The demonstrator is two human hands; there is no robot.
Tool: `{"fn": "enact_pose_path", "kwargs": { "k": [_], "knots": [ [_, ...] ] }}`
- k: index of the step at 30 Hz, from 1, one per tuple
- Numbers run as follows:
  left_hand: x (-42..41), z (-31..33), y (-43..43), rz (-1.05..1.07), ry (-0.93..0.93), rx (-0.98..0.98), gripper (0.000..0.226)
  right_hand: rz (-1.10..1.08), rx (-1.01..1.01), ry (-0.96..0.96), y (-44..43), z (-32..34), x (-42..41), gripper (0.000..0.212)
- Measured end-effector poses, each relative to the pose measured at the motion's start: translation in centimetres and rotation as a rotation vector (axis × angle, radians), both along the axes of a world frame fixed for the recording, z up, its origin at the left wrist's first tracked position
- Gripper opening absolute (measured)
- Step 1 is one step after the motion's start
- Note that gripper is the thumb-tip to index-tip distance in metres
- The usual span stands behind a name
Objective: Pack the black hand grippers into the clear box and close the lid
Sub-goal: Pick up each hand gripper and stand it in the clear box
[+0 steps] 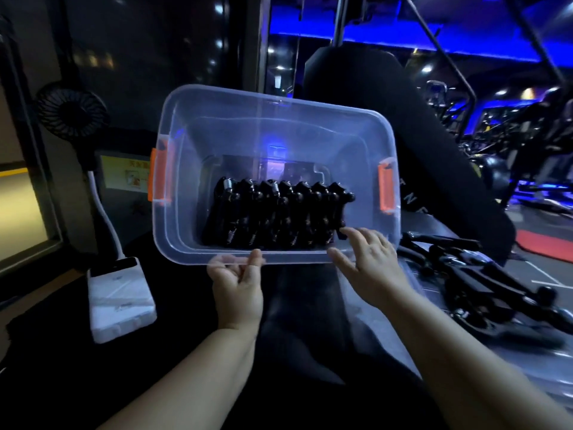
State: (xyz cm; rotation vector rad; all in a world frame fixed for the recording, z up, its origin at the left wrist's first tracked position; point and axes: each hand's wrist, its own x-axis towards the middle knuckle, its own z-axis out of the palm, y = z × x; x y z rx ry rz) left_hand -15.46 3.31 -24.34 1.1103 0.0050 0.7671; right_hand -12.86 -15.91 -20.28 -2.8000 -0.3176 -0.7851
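The clear box point(273, 119) with orange latches is tilted toward me, its open top facing the camera. A row of several black hand grippers point(276, 212) with metal springs stands packed along its bottom. My left hand point(238, 287) grips the near rim from below, fingers curled over the edge. My right hand point(369, 262) reaches over the near right rim with straight fingers, its fingertips touching the last gripper in the row. A pile of loose black hand grippers point(483, 280) lies to the right on the clear lid point(412, 283).
A white power block point(119, 299) with a cable sits at the left under a small black fan point(73, 110). A black padded seat back point(387, 119) rises behind the box. Gym machines under blue light fill the far right.
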Motion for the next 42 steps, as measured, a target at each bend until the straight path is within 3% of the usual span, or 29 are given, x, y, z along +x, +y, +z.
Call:
{"fn": "enact_pose_path", "kwargs": {
  "k": [3,8,13,16,24,36,42],
  "knots": [
    [0.0,0.0,-0.1,0.015,-0.012,0.008,0.031,0.079,-0.037,0.033,-2.3,-0.4,-1.4,0.083],
    [-0.1,-0.1,-0.2,0.033,-0.010,0.047,0.030,0.062,0.082,-0.012,-5.7,-0.8,-3.3,0.070],
    [-0.1,-0.2,-0.3,0.042,0.002,0.054,0.029,-0.232,0.081,-0.072,-9.4,-1.9,-3.7,0.074],
    [0.0,-0.3,-0.3,0.043,-0.001,0.060,0.030,-0.458,0.032,-0.014,-11.6,-2.4,-3.8,0.058],
    [0.0,-0.2,-0.4,0.045,-0.012,0.077,0.030,-0.649,0.155,0.201,-13.6,-2.9,-4.1,0.041],
    [0.3,-0.4,-0.4,0.067,-0.008,0.063,0.029,-0.566,0.306,-0.122,-13.6,-2.8,-4.3,0.026],
    [0.2,-0.3,-0.4,0.063,-0.013,0.058,0.032,-0.487,0.261,-0.252,-12.6,-3.0,-5.3,0.029]
  ]
}}
